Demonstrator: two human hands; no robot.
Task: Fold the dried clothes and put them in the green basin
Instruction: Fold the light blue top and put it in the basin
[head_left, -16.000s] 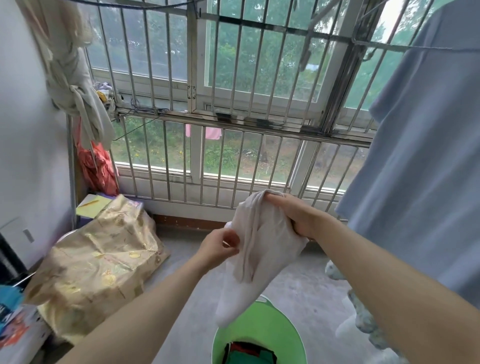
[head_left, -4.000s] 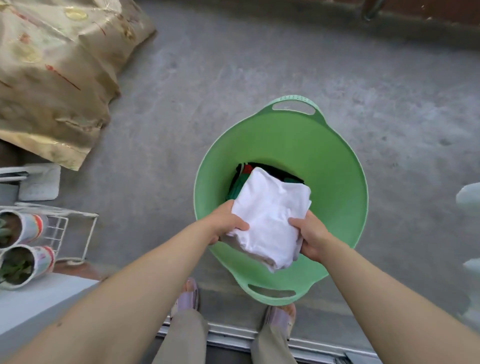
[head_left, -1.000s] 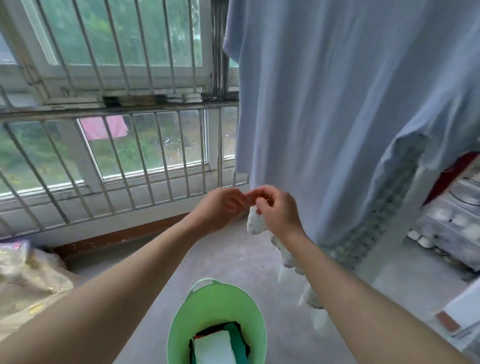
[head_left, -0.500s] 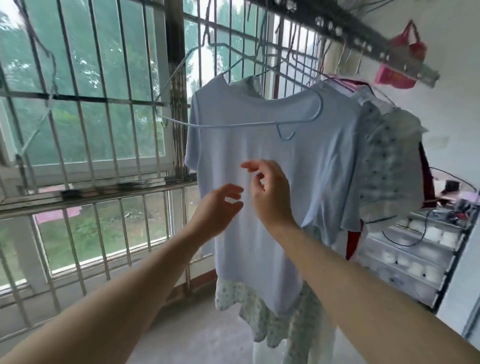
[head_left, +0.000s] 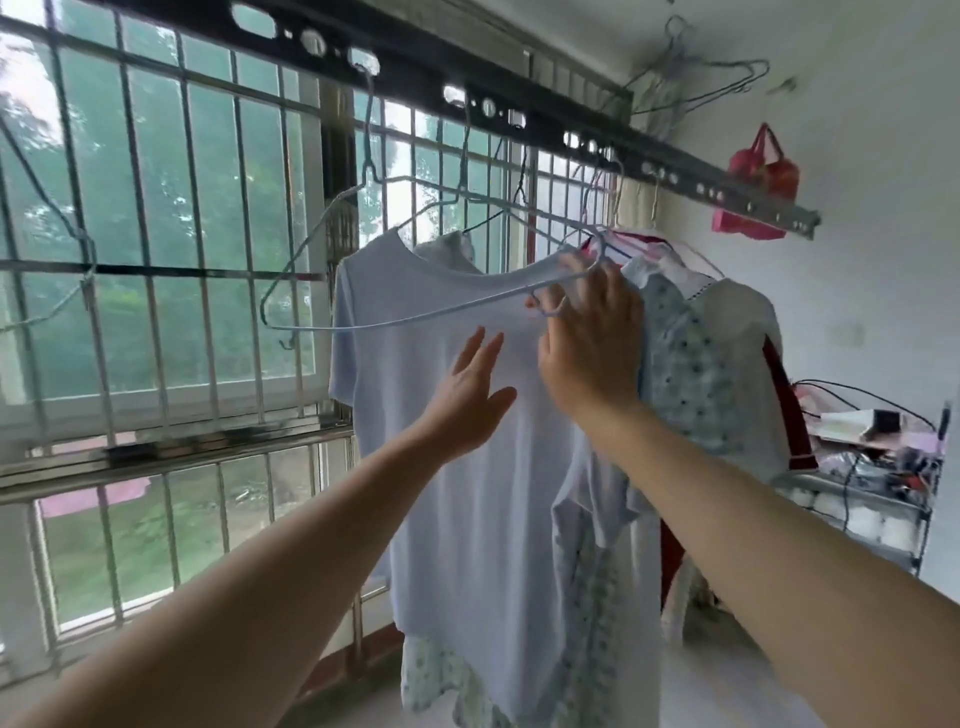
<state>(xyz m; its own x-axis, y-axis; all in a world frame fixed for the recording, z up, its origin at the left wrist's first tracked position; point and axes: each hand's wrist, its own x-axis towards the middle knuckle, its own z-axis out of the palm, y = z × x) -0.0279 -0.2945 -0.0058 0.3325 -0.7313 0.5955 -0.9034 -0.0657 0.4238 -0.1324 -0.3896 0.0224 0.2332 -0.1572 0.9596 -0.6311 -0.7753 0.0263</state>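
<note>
Pale blue T-shirt (head_left: 467, 519) hung unfolded mid-frame, floral garment (head_left: 696, 374) beside it; left hand (head_left: 470, 400) open before it, right hand (head_left: 589, 348) at its shoulder, grip unclear.

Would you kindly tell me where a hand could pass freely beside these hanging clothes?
Free: left of the pale blue T-shirt, before the window bars, crossed only by an empty wire hanger. Crowded: right of it, where the dotted garment hangs by the right hand.

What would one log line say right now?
phase: reaching hung garment | left hand: open, before blue T-shirt | right hand: at its shoulder, grip unclear
</note>
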